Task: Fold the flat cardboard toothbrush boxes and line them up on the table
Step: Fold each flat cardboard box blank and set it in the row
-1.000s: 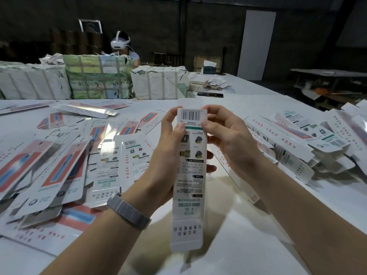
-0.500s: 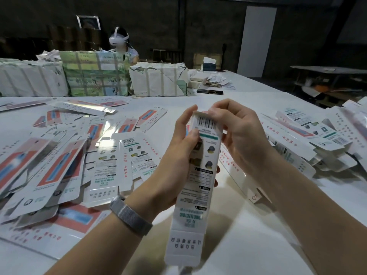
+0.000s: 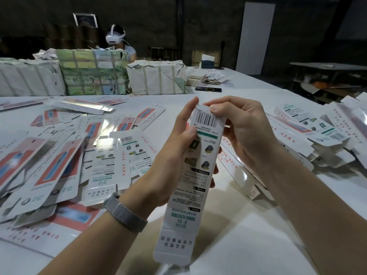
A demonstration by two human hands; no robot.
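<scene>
I hold one long white toothbrush box [image 3: 190,197] upright and slightly tilted over the white table [image 3: 248,235], barcode end up. My left hand [image 3: 174,157] grips its upper half from the left, thumb on the printed face. My right hand [image 3: 238,133] pinches the top flap at the barcode end, fingers curled over it. The bottom flap hangs loose near the table edge. Flat unfolded boxes [image 3: 59,155] lie scattered on the left.
Another heap of boxes [image 3: 321,135] lies at the right. Wrapped bundles [image 3: 93,72] stand in a row at the back. A person wearing a headset [image 3: 117,38] sits behind them. A dark phone [image 3: 208,89] lies farther back.
The box has tilted, its top leaning right and its lower end swinging toward me. My right hand has moved from the box's side to its top flap.
</scene>
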